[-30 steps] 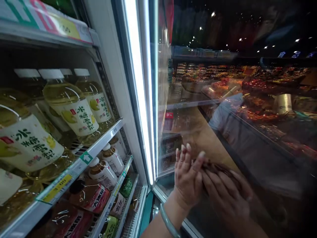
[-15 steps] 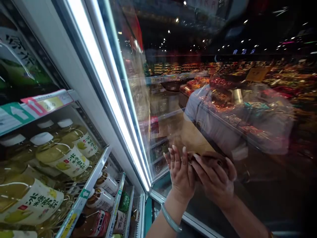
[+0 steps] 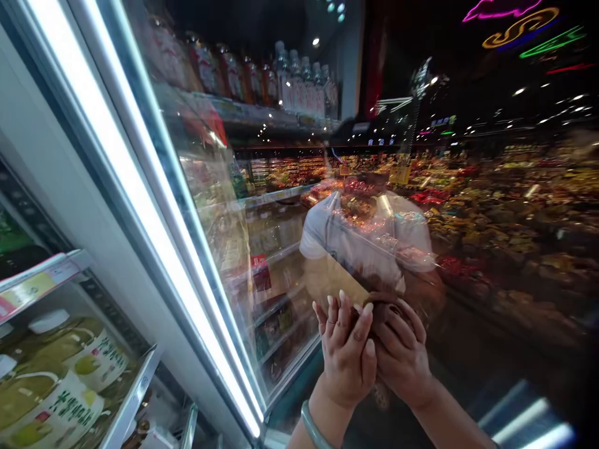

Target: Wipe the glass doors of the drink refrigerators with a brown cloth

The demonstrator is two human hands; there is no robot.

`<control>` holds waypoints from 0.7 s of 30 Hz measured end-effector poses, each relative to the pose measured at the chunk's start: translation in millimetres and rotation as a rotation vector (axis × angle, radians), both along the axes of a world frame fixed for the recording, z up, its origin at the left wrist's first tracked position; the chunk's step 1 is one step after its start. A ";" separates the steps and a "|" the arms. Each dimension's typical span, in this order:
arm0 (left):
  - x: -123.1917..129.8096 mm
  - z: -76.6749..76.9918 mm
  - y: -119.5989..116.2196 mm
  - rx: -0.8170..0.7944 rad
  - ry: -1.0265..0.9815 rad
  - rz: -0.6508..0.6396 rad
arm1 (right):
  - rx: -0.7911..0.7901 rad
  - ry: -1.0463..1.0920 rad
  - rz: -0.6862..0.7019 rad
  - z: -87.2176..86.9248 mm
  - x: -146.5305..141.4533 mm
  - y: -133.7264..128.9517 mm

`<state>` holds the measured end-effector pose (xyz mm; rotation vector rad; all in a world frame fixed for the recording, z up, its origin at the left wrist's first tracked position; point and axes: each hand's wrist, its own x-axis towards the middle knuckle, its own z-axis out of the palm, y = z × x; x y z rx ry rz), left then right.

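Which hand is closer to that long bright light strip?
The left. The left hand is to the right of the light strip, apart from it; the right hand is farther right, on the far side of the left hand from the strip.

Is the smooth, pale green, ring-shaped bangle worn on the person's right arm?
No, the pale green, ring-shaped bangle circles the wrist of the bare left hand.

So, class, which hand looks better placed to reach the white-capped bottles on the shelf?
Probably the left hand: it appears nearer the bottles and their shelf, while the right hand is farther across the view.
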<state>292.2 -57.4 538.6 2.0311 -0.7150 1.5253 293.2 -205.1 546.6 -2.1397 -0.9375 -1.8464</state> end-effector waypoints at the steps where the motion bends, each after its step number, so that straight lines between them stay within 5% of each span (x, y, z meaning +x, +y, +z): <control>1: 1.4 5.0 -3.3 0.004 -0.013 -0.006 | 0.017 -0.024 -0.008 13.0 1.8 -5.5; 5: 8.4 24.4 -21.9 -0.006 -0.008 0.034 | 0.093 -0.095 -0.134 41.2 -2.6 -59.1; 8: 11.0 30.4 -36.2 0.005 -0.005 0.078 | 0.188 -0.156 -0.154 24.3 -9.1 -82.9; 11: 10.4 33.1 -47.7 0.021 -0.027 0.100 | 0.157 -0.091 -0.117 13.8 -9.9 -70.2; 14: 9.7 40.4 -58.4 0.000 -0.035 0.106 | 0.134 -0.066 -0.078 38.8 -6.0 -62.3; 18: 6.1 54.3 -77.4 0.053 -0.085 0.080 | 0.189 -0.159 -0.108 75.6 -3.8 -106.7; 21: -1.9 57.7 -94.9 0.105 -0.089 0.053 | 0.222 -0.218 -0.117 59.1 -5.7 -139.0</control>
